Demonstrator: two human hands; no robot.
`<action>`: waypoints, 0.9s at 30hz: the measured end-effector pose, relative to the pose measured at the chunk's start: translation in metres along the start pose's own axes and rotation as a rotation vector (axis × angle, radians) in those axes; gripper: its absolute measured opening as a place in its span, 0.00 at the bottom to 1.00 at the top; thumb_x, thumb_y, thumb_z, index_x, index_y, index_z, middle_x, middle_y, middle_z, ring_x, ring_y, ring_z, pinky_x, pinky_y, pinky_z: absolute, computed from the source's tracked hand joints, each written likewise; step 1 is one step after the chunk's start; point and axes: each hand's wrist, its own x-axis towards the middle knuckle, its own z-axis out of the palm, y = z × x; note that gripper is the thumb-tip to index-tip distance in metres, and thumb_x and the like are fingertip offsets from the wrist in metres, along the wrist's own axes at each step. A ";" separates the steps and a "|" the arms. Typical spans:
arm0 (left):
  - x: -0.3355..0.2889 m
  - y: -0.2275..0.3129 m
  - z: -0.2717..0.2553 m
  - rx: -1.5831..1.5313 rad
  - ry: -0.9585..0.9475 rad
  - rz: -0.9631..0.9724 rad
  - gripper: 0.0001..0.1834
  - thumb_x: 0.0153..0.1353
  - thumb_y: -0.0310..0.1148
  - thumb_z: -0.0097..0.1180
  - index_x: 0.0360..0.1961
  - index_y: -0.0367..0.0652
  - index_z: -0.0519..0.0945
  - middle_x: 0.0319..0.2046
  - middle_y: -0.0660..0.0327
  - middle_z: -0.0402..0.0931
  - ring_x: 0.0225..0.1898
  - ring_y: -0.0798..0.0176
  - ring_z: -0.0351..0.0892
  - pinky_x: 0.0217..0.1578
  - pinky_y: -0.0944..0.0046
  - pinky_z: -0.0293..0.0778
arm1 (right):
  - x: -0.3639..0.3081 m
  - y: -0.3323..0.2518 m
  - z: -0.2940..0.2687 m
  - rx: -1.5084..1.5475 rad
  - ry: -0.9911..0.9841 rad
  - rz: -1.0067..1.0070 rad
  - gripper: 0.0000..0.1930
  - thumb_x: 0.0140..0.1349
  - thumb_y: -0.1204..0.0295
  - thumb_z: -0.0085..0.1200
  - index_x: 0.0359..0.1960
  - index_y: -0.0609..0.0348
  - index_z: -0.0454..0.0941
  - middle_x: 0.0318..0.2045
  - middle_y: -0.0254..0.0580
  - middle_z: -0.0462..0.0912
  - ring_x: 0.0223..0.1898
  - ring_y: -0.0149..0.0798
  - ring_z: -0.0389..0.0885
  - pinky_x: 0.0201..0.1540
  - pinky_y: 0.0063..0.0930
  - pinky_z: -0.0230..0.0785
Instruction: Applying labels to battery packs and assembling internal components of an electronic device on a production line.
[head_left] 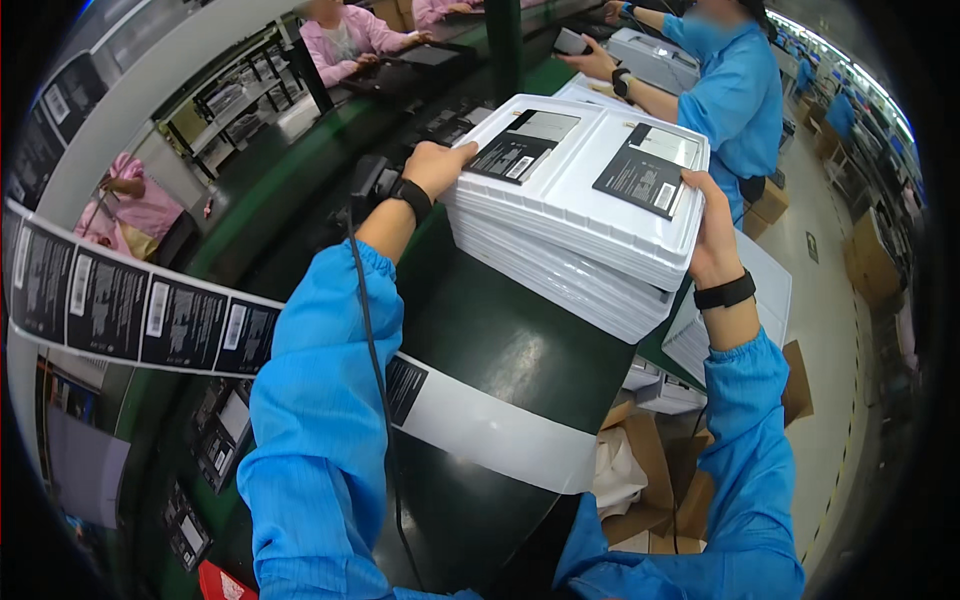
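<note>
A white plastic tray [578, 160] lies on top of a stack of similar trays [550, 283], turned slightly against those below. In its two compartments sit flat black-and-silver batteries, one on the left [522, 148] and one on the right [645, 180]. My left hand [437, 168] grips the tray's left edge, thumb on the rim. At the opposite edge my right hand [712, 228] holds on, its fingertips by the right battery's corner. Undersides of both grips are hidden.
A strip of black labels [140, 310] curves in from the left; its pale backing [500, 425] crosses the green table [500, 350]. Dark device parts [218, 440] lie on the left. An open carton [650, 470] stands below right. A co-worker in blue [730, 90] works beyond the stack.
</note>
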 end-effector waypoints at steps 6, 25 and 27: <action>-0.001 0.016 -0.006 0.159 -0.072 -0.031 0.28 0.55 0.53 0.62 0.33 0.32 0.89 0.36 0.45 0.87 0.41 0.49 0.87 0.47 0.58 0.77 | -0.013 -0.010 -0.010 -0.073 0.048 0.026 0.28 0.67 0.66 0.56 0.64 0.70 0.67 0.54 0.52 0.81 0.51 0.46 0.84 0.58 0.36 0.77; -0.412 0.160 -0.159 0.354 0.246 0.915 0.21 0.62 0.30 0.67 0.56 0.36 0.80 0.57 0.50 0.77 0.54 0.57 0.79 0.51 0.61 0.77 | -0.232 0.006 0.186 -0.466 -0.912 -0.420 0.08 0.61 0.86 0.54 0.40 0.71 0.84 0.29 0.52 0.87 0.26 0.36 0.86 0.29 0.25 0.78; -0.472 0.151 -0.189 0.498 0.306 0.900 0.33 0.57 0.37 0.73 0.60 0.34 0.76 0.60 0.46 0.73 0.58 0.54 0.77 0.52 0.59 0.77 | -0.241 0.047 0.208 -0.514 -1.112 -0.356 0.07 0.63 0.84 0.56 0.40 0.69 0.84 0.29 0.47 0.88 0.25 0.33 0.86 0.29 0.23 0.78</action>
